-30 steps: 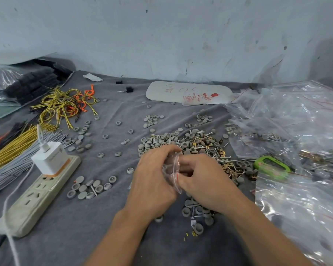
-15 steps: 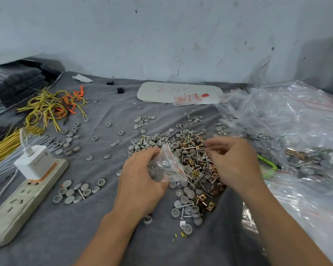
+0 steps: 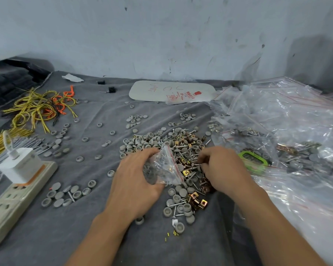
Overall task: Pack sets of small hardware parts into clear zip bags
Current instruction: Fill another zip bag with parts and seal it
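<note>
Your left hand (image 3: 135, 181) is clamped round a clear zip bag (image 3: 163, 167) at the near-left edge of the pile of parts (image 3: 173, 143) on the table (image 3: 96, 217), the bag's contents just a grey blur through the plastic. Your right hand (image 3: 223, 169) is down on the pile's near-right side, fingertips buried among screws and caps, so I cannot tell whether it pinches anything. Right of the pile, a green thing (image 3: 251, 160) sits half hidden under loose bags (image 3: 288, 120).
</note>
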